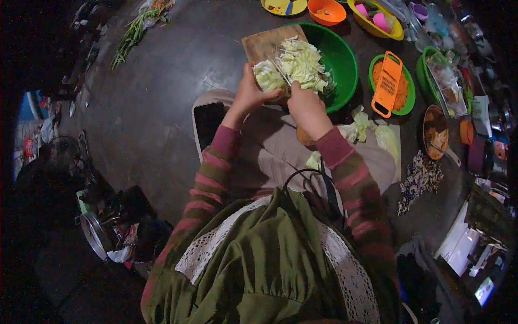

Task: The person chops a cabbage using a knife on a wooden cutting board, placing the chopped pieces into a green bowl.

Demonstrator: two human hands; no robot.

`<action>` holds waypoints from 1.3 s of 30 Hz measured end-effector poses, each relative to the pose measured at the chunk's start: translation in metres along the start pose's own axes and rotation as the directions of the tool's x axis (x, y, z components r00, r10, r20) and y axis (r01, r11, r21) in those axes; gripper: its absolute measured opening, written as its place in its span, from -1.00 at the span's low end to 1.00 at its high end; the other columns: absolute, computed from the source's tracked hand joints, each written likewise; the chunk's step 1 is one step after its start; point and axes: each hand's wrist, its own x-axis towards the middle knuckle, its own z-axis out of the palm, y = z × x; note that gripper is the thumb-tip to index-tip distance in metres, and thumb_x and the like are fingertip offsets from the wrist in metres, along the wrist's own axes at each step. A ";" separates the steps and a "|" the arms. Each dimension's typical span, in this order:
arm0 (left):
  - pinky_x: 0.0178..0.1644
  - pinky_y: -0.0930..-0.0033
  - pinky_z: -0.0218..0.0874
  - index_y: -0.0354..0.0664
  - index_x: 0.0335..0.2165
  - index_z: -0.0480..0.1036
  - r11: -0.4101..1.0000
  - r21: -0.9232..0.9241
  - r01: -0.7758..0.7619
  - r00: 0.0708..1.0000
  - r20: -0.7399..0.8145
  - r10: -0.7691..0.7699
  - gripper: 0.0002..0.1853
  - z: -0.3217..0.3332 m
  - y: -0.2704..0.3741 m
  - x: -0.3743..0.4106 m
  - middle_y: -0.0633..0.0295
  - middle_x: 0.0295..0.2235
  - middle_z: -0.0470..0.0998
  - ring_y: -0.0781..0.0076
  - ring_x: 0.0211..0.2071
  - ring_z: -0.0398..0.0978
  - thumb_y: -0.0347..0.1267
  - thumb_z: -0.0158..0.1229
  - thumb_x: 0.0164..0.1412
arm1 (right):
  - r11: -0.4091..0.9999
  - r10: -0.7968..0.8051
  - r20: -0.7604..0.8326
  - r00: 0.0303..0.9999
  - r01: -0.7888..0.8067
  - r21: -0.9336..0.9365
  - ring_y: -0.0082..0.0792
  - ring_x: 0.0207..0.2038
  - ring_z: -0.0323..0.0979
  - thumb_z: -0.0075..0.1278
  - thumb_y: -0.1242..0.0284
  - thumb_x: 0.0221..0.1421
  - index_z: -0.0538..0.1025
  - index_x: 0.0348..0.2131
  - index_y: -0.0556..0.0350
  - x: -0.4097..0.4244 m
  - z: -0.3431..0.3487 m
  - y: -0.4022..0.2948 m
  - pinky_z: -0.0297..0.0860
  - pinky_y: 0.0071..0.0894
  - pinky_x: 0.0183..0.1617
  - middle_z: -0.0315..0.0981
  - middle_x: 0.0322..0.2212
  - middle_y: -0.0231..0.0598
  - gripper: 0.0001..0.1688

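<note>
My left hand (255, 90) grips a cut piece of cabbage (268, 75) on a wooden cutting board (259, 45). In my right hand (308, 107) is a knife (282, 72), its blade between that piece and a heap of shredded cabbage (301, 62). The heap covers the board's right side and reaches over a large green basin (344, 67), which lies partly under the board. My right fist hides the knife's handle. Below the right wrist, a brown rounded wooden end (303, 137) shows; what it belongs to is hidden.
An orange grater (387, 85) rests across a green bowl of grated orange food (401, 95). Loose cabbage leaves (358, 125) lie by my right knee. A pan (436, 131) stands farther right. Yellow and orange bowls (327, 14) are at the back; long green vegetables (135, 36) lie far left.
</note>
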 end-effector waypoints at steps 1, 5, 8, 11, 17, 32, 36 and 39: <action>-0.12 0.34 0.23 -0.31 -0.07 0.03 1.000 0.006 -0.018 1.000 -0.007 0.018 -0.05 0.001 -0.004 0.001 -0.02 -0.18 0.37 0.29 -0.16 0.38 -0.23 0.44 -0.37 | 1.000 -0.006 0.020 1.000 0.006 -0.024 0.16 -0.32 0.41 -0.21 0.45 -0.03 0.29 -0.28 0.24 0.000 0.003 -0.001 0.33 0.07 -0.26 0.41 -0.43 0.19 -0.72; -0.11 0.36 0.24 -0.30 -0.08 0.04 0.995 0.096 -0.035 0.999 -0.022 0.037 -0.09 0.000 0.004 0.000 0.01 -0.18 0.37 0.31 -0.16 0.37 -0.28 0.44 -0.35 | 0.999 -0.003 -0.022 1.000 0.004 0.045 0.18 -0.34 0.41 -0.17 0.41 -0.03 0.29 -0.29 0.27 0.023 0.021 0.018 0.32 0.08 -0.27 0.41 -0.46 0.19 -0.70; -0.10 0.36 0.24 -0.30 -0.09 0.04 0.999 0.009 -0.037 0.999 -0.006 0.037 -0.12 -0.001 0.011 -0.001 0.02 -0.18 0.36 0.32 -0.15 0.37 -0.32 0.44 -0.33 | 0.996 0.001 -0.014 1.000 0.000 0.085 0.19 -0.35 0.40 -0.14 0.38 -0.04 0.29 -0.29 0.27 0.028 0.023 0.026 0.33 0.07 -0.27 0.42 -0.47 0.19 -0.67; -0.10 0.37 0.24 -0.30 -0.10 0.05 0.990 -0.138 -0.019 1.000 -0.004 0.019 -0.14 0.001 -0.009 -0.001 0.04 -0.18 0.35 0.35 -0.15 0.36 -0.35 0.43 -0.32 | 0.992 0.023 -0.048 0.999 -0.017 0.121 0.18 -0.36 0.40 -0.14 0.38 -0.05 0.30 -0.31 0.26 0.028 0.020 0.027 0.32 0.06 -0.28 0.41 -0.50 0.20 -0.68; -0.11 0.37 0.29 -0.24 -0.10 0.02 0.996 -0.084 -0.007 1.000 -0.004 0.007 -0.17 0.002 -0.005 -0.004 0.09 -0.17 0.33 0.39 -0.15 0.36 -0.38 0.42 -0.28 | 0.996 -0.081 -0.021 0.996 0.082 0.032 0.15 -0.40 0.41 -0.19 0.45 -0.03 0.27 -0.33 0.27 0.001 0.001 0.007 0.33 0.04 -0.31 0.40 -0.55 0.21 -0.75; -0.17 0.40 0.28 -0.30 -0.13 0.04 0.987 -0.144 -0.078 0.995 -0.074 0.067 -0.16 0.004 -0.009 -0.004 0.05 -0.20 0.35 0.38 -0.19 0.37 -0.31 0.43 -0.30 | 0.960 0.007 0.027 1.000 -0.015 0.281 0.24 -0.33 0.38 -0.15 0.36 -0.05 0.34 -0.33 0.36 0.027 0.025 0.027 0.29 0.04 -0.17 0.41 -0.45 0.25 -0.64; -0.20 0.41 0.30 -0.30 -0.12 0.02 0.991 -0.133 0.009 0.995 -0.097 -0.022 -0.18 0.006 0.007 -0.009 0.05 -0.20 0.35 0.39 -0.19 0.37 -0.31 0.41 -0.25 | 0.982 0.022 -0.126 0.992 0.002 0.188 0.22 -0.35 0.39 -0.19 0.34 0.00 0.34 -0.35 0.36 0.019 0.004 0.029 0.31 0.05 -0.23 0.41 -0.50 0.25 -0.64; -0.21 0.40 0.32 -0.30 -0.11 0.01 0.993 -0.118 0.023 0.990 -0.136 -0.039 -0.19 0.010 0.000 -0.008 0.03 -0.20 0.36 0.36 -0.18 0.38 -0.31 0.39 -0.21 | 0.992 -0.063 -0.160 0.985 0.080 0.098 0.19 -0.38 0.41 -0.17 0.36 0.00 0.34 -0.35 0.33 0.002 -0.011 0.021 0.34 0.04 -0.30 0.40 -0.53 0.23 -0.68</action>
